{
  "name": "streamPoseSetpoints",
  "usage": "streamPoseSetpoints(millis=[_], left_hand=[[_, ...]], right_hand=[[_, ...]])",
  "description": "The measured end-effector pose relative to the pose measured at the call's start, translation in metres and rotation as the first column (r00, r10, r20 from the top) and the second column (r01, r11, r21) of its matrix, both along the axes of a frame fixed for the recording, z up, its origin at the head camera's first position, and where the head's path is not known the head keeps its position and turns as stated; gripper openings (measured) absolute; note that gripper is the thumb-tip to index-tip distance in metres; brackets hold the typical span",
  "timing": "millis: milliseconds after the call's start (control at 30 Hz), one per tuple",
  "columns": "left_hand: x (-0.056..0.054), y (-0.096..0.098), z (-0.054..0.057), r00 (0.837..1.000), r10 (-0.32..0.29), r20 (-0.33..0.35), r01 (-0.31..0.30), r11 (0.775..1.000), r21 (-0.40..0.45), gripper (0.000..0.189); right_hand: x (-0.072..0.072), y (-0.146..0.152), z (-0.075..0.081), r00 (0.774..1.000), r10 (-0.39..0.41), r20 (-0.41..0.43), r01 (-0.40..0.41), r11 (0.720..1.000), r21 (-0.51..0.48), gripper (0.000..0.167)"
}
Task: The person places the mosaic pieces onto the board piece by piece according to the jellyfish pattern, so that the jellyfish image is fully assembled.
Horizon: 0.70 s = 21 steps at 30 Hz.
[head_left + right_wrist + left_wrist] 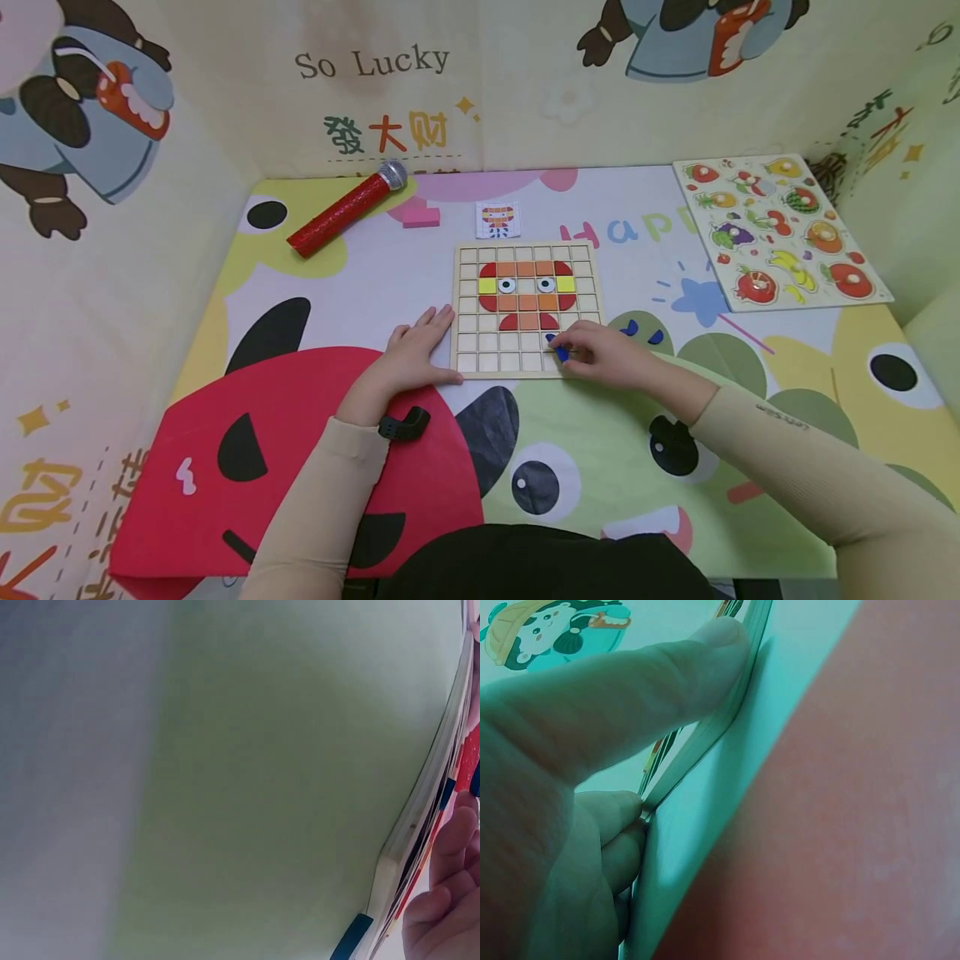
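A square wooden grid board (467, 363) lies on the table, with red, orange and yellow tiles and two eye tiles forming a pattern in its upper rows. My left hand (412, 354) rests against its lower left corner, fingers along the left side and thumb (724, 645) at the near edge. Over the lower right cells, my right hand (607, 357) pinches a small blue piece (561, 353) between thumb and fingertips. Another blue piece (551, 337) shows just beside those fingertips. Two blue pieces (656, 337) lie on the cloth right of the board.
Behind the board sits a small pattern card (497, 221), with a pink block (421, 217) to its left. A red microphone (341, 212) lies at the back left, a fruit puzzle board (783, 233) at the back right. Printed curtains enclose the table's far side.
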<state>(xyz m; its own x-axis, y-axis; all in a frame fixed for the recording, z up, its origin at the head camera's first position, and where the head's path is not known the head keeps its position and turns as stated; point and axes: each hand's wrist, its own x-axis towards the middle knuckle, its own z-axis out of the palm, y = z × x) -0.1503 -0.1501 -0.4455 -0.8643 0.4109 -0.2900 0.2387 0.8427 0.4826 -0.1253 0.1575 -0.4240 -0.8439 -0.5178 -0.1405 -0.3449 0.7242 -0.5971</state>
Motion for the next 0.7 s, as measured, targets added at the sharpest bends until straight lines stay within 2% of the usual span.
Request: streamPoseSetpoints(millis=[200, 467, 700], left_hand=[[-0.0008, -0.0004, 0.0007, 1.000, 0.007, -0.002, -0.007, 1.000, 0.005, 0.106], [-0.0007, 0.0003, 0.0014, 1.000, 0.009, 0.001, -0.009, 1.000, 0.004, 0.106], [0.0009, 0.0004, 0.0008, 1.000, 0.011, 0.009, -0.011, 1.000, 0.001, 0.106]], right_hand=[[-0.0012, -0.0024, 0.0004, 0.999, 0.017, -0.031, -0.016, 0.999, 0.048, 0.029], [-0.0020, -0.0028, -0.0029, 0.991, 0.086, -0.099, -0.075, 0.991, 0.114, 0.028], [-0.0008, -0.0036, -0.0026, 0.990, 0.110, -0.090, -0.095, 0.983, 0.155, 0.028]])
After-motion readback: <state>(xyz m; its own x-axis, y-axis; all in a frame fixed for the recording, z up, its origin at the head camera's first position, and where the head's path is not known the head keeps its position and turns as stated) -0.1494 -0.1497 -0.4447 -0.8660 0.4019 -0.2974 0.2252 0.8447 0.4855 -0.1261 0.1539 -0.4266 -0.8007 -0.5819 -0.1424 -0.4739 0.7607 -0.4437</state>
